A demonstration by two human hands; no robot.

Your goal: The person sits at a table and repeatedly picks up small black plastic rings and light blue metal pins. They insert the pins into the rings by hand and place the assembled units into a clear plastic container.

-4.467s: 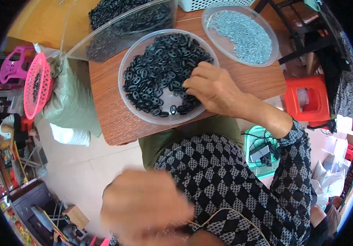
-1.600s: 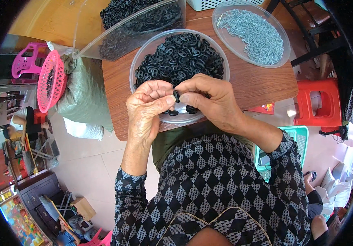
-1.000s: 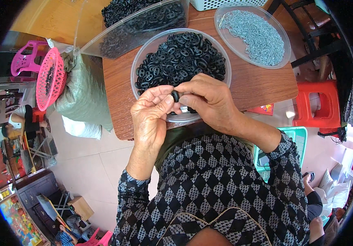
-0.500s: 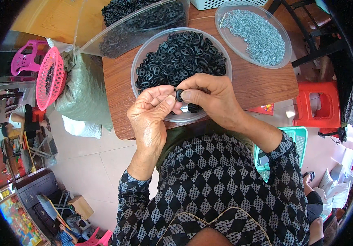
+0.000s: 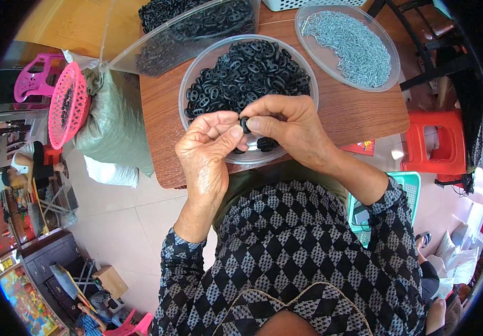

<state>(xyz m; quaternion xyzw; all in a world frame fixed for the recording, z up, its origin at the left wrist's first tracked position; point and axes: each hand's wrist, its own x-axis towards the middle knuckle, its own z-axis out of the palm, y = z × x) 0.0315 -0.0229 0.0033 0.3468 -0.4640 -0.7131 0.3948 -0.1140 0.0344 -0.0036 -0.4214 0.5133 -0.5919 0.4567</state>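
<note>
Over the near side of a round clear tub (image 5: 183, 106), both my hands meet at the fingertips. My right hand (image 5: 297, 131) pinches a small black plastic piece (image 5: 245, 125) between thumb and forefinger. My left hand (image 5: 205, 151) is closed, its thumb and fingers pressed together right beside that piece; what they grip, if anything, is too small or hidden. Heaped black plastic pieces (image 5: 247, 75), many with two holes, fill the far part of the tub. A few more black pieces (image 5: 266, 144) lie near its front edge, under my right hand.
A shallow clear dish (image 5: 388, 78) of small silvery screws (image 5: 353, 47) stands at the far right of the wooden table (image 5: 359, 115). A large clear bin (image 5: 191, 42) of black pieces is behind the tub. Left are a stuffed sack (image 5: 112, 123) and pink basket (image 5: 73, 134); right, a red stool (image 5: 437, 148).
Both hands have shifted very slightly, still together at the fingertips. The black piece has turned a little and sits slightly higher in view.
</note>
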